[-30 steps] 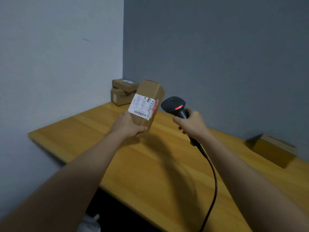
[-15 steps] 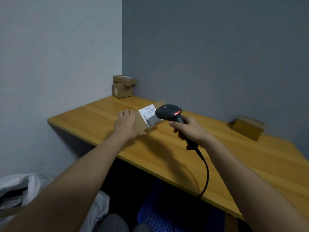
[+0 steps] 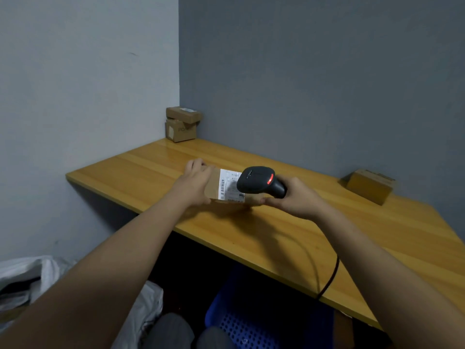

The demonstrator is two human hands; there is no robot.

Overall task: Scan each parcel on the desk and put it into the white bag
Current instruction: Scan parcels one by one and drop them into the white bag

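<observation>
Currently, parcel (image 3: 227, 188): laid flat on the table (image 3: 289, 235) near its front edge, white label facing up.
Left hand (image 3: 196, 181): closed over the parcel's left end, fingers curled round its far side.
Right hand (image 3: 293, 197): clamped round the handle of the scanner (image 3: 259, 182), thumb tip touching the parcel.
Scanner: head held over the label, red light lit.
Stacked boxes (image 3: 182, 124): placed in the far left corner.
Single box (image 3: 368, 185): set against the rear edge, right.
White bag (image 3: 27, 275): seen below the table's left side.
</observation>
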